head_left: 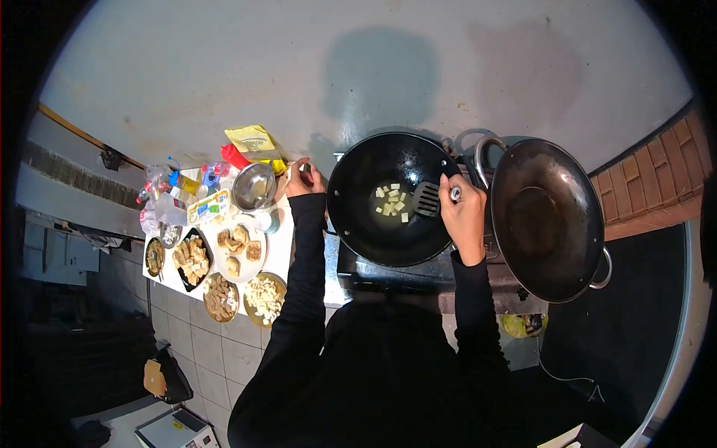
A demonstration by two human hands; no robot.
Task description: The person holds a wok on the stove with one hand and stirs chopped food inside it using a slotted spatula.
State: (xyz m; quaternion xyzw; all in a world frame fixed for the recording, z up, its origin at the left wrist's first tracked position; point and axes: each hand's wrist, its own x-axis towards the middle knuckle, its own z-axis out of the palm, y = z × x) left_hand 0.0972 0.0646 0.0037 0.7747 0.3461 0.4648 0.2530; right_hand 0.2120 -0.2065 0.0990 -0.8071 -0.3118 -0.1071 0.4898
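"What is your right hand doing?"

"My right hand [464, 216] is clenched around the handle of a black slotted spatula [426, 199]. Its blade sits down inside the black wok [362, 228]."

"And the pale cubes [393, 196]?"

"They lie loosely grouped near the middle of the wok's floor, just left of the blade. The wok itself is on the stove [377, 276], straight ahead of me."

"What about the left hand [308, 181]?"

"It's left of the wok, at the far right of the white table [281, 250]. My fingers are curled about something dark, but I cannot tell what it is, or how firmly I grip it."

"What is near it?"

"Just left is a metal bowl [243, 192], with a yellow packet [252, 139] farther back. Nearer me, a white plate [250, 272] carries browned chunks [254, 250], and a dish [256, 322] of more pale cubes is at the near edge."

"Anything to your right?"

"A second wok [547, 224], tilted, with brown stains inside and two loop handles."
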